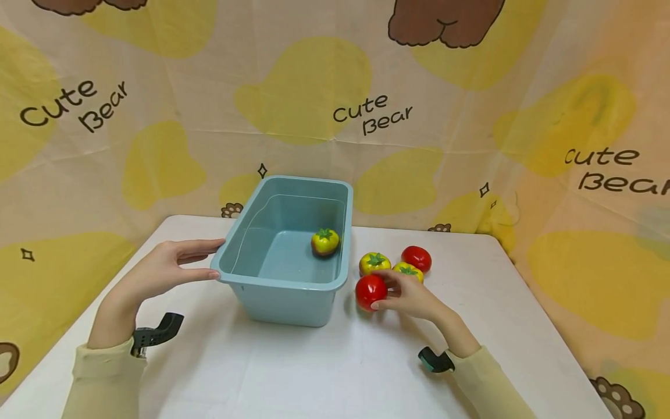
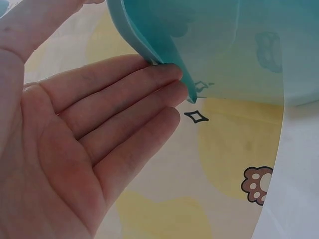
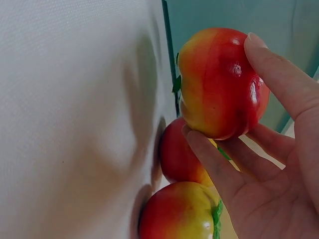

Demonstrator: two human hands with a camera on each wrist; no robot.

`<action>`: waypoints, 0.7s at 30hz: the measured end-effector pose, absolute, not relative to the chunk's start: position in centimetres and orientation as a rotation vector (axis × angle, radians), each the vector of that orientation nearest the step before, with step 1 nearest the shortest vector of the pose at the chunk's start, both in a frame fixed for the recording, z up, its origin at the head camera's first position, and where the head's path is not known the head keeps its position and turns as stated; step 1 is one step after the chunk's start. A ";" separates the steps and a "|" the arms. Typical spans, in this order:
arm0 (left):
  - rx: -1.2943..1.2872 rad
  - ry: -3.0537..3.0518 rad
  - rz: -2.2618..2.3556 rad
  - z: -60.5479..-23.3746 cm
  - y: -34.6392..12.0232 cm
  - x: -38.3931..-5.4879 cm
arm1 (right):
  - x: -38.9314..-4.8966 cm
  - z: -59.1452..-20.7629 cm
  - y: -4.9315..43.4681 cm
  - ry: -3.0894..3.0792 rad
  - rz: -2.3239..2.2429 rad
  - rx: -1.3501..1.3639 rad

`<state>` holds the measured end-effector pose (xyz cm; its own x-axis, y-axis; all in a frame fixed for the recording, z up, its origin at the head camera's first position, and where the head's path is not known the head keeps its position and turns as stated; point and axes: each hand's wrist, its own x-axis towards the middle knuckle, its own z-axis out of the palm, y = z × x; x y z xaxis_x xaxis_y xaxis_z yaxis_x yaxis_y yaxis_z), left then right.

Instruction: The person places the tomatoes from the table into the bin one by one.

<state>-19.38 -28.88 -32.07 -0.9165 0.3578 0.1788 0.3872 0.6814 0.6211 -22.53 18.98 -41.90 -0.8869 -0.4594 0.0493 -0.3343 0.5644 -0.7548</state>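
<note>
My right hand (image 1: pixel 407 294) holds a shiny red and yellow tomato (image 1: pixel 371 293) between thumb and fingertips, beside the right front of a blue-grey plastic bin (image 1: pixel 285 283). In the right wrist view, the held tomato (image 3: pixel 224 84) has its green leafy top facing left. My left hand (image 1: pixel 164 265) touches the bin's left rim with straight fingers; the left wrist view shows its palm and the fingertips at the rim. Inside the bin, against the right wall, sits a yellow-topped tomato (image 1: pixel 325 242).
Behind my right hand, more tomatoes lie on the white table (image 1: pixel 293 372): a yellow-topped one (image 1: pixel 374 263), another partly hidden by the hand (image 1: pixel 409 271), and a red one (image 1: pixel 416 259). A patterned cloth (image 1: pixel 303 87) hangs behind the table.
</note>
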 end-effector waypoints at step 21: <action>-0.619 -2.853 -1.078 -31.9 -28.8 -19.3 | -22.3 -40.6 19.7 2.654 -1.269 -0.691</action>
<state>-19.27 -28.81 -31.90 -0.9204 0.3546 0.1647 0.3749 0.6811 0.6289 -22.33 19.66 -40.56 -0.8887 -0.4503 0.0863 -0.3500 0.5446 -0.7621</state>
